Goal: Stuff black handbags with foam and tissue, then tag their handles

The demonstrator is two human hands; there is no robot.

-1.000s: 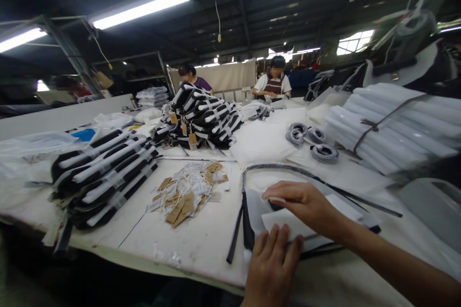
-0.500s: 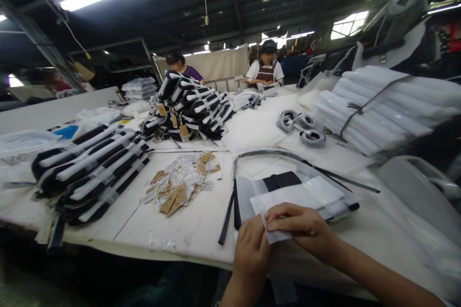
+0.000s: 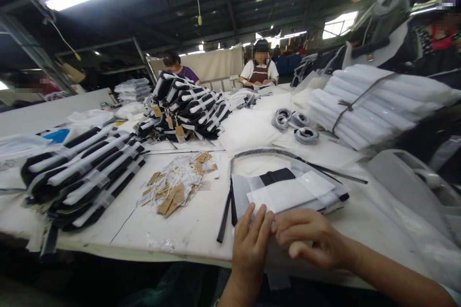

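A black and grey bag (image 3: 277, 177) lies on the table just beyond my hands, with a folded white foam sheet (image 3: 288, 194) over its front and a long strap (image 3: 264, 152) looped around its far side. My left hand (image 3: 250, 244) rests its outstretched fingers on the near left edge of the white sheet. Beside it, my right hand (image 3: 311, 237) is at the sheet's near edge, fingers extended and bent a little, thumb apart. I see nothing gripped in either hand; what lies under the right fingers is hidden.
Left of the bag is a heap of paper tags (image 3: 176, 187) with strings. Stacks of black bags with white wrapping (image 3: 86, 172) stand at the left and back (image 3: 190, 108). Coiled straps (image 3: 306, 135) and a tied foam bundle (image 3: 374, 100) sit right. Two people (image 3: 260, 69) work across the table.
Both hands have let go of the white sheet's near edge that they pinched. My left fingers have straightened onto it; my right fingers have loosened. The view has shifted slightly.
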